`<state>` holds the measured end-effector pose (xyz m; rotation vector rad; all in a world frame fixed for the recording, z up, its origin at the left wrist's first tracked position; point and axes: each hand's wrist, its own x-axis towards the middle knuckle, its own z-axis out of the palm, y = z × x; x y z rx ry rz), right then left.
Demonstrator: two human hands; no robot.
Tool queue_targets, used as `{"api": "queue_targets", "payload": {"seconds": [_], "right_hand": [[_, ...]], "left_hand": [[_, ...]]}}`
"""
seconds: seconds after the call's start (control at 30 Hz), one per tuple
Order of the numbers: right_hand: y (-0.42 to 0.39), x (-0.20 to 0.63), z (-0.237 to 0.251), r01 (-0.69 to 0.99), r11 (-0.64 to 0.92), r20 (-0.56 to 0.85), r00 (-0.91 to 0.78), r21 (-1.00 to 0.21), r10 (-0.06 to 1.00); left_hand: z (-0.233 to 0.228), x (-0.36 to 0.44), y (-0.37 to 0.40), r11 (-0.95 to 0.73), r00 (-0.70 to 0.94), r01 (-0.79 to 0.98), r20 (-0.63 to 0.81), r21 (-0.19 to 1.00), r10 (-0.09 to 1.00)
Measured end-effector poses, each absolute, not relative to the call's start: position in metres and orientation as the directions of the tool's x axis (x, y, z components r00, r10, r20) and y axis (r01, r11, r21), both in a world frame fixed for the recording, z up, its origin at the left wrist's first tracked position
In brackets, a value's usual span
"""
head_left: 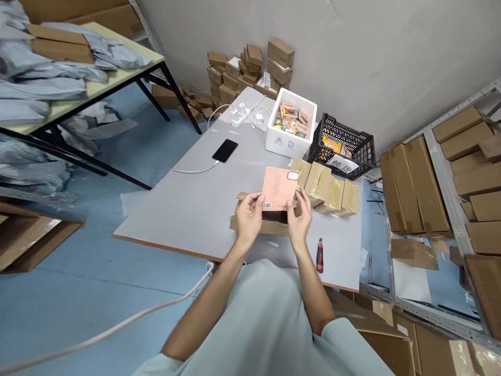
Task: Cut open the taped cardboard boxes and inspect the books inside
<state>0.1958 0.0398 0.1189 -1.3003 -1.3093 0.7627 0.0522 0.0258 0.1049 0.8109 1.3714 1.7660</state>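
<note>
A thin pink booklet point(278, 187) with a barcode and small print is held up between both hands. My left hand point(250, 211) pinches its lower left corner, thumb in front. At the lower right edge my right hand point(299, 214) grips it the same way. Below and behind the booklet lies an open cardboard box point(270, 226), partly hidden by it and the hands. Several taped cardboard boxes point(333, 192) stand just right of the booklet. A red and black utility knife point(320, 256) rests on the table point(188, 209) to the right of my right hand.
A white foam box point(287, 143) and a black plastic crate point(344, 156), both holding small colourful packets, stand at the back right. A phone point(225, 150) on a cable lies left. Shelves with cartons point(415, 183) flank the right; another table point(102, 83) bears grey parcels.
</note>
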Motion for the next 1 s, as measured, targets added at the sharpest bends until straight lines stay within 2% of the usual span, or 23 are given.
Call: {"api": "queue_targets", "payload": {"seconds": [0.13,0.27,0.47,0.57,0.63,0.73,0.8,0.87,0.93,1.0], "right_hand": [[0.032,0.188,0.129,0.336,0.201,0.259,0.137,-0.920,0.956],[0.028,0.184,0.138,0.404,0.216,0.289,0.129,-0.889,0.948],[0.025,0.179,0.148,0.179,0.213,0.228,0.064,-0.960,0.972],[0.027,0.183,0.146,0.136,0.181,0.198,0.123,-0.974,0.973],[0.029,0.189,0.144,0.102,0.160,0.176,0.175,-0.982,0.969],[0.031,0.199,0.143,0.030,0.158,0.161,0.162,-0.987,0.974],[0.029,0.204,0.144,-0.014,0.152,0.150,0.102,-0.988,0.983],[0.027,0.206,0.145,-0.040,0.134,0.132,0.043,-0.990,0.990],[0.026,0.207,0.146,-0.049,0.118,0.117,0.014,-0.992,0.993],[0.025,0.208,0.145,-0.058,0.114,0.113,0.013,-0.992,0.993]], "left_hand": [[0.113,0.060,0.022,-0.191,-0.576,-0.102,0.098,0.976,0.812],[0.124,0.068,0.013,-0.238,-0.528,-0.070,0.166,0.969,0.833],[0.135,0.076,0.000,-0.358,-0.330,0.109,0.373,0.927,0.867],[0.135,0.075,-0.003,-0.410,-0.225,0.166,0.439,0.897,0.870],[0.133,0.069,-0.002,-0.387,-0.226,0.188,0.423,0.903,0.878],[0.127,0.053,0.004,-0.245,-0.373,0.226,0.315,0.943,0.873],[0.122,0.042,0.009,-0.159,-0.393,0.143,0.204,0.977,0.897],[0.120,0.036,0.013,-0.107,-0.325,-0.007,0.099,0.994,0.941],[0.120,0.035,0.012,-0.081,-0.294,-0.109,0.046,0.991,0.955],[0.123,0.038,0.008,-0.083,-0.324,-0.134,0.035,0.988,0.945]]}}
